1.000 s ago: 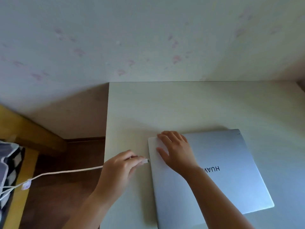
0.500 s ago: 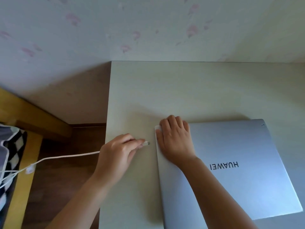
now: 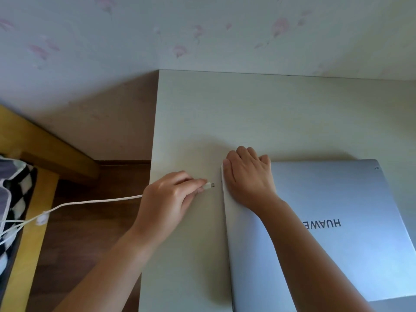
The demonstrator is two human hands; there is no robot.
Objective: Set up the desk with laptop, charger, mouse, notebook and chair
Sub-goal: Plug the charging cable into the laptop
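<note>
L hand (image 3: pixel 171 197) pinches the charger plug (image 3: pixel 209 185), tip just short of the closed laptop (image 3: pixel 326 233) edge at 3 o'clock; R hand (image 3: pixel 248 176) rests flat on the lid's far-left corner, bracing it. Plug's small and stiff, cable (image 3: pixel 90 202) limp and light: hold by the plug body, laptop prob slides on the smooth desk (image 3: pixel 225 113). Cable trails off to 9 o'clock toward the checked fabric (image 3: pixel 13 190); nothing blocks the port side.

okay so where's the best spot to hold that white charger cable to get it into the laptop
Probably pinch the white plug housing just behind the metal tip, coming from the left as the left hand does. The tip points right at the laptop edge, and the cable itself is too limp to push.
</note>
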